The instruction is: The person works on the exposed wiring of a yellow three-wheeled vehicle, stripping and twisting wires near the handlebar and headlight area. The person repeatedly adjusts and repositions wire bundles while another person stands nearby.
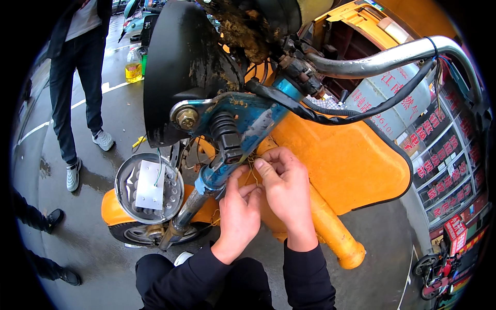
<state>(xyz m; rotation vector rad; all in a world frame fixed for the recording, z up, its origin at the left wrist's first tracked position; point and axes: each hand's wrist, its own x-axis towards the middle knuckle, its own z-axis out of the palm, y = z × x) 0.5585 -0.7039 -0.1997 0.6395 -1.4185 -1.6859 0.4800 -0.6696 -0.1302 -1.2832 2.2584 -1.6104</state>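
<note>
The grip of the right hand (287, 188) was pinched shut on thin yellowish wires (253, 173), while the left hand (238, 214) was closed loosely just beside it, thumb touching the blue fork bracket (243, 126); whether it held a wire could not be told. The wires were seen between the bracket and the orange body panel (351, 160), near a detached round headlight (149, 188).

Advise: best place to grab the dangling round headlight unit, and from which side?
Grip the headlight unit by its chrome rim, coming from the left: its face is tilted up and open there, while the fork and both hands crowd its right side. Thin wires run up from it.
</note>
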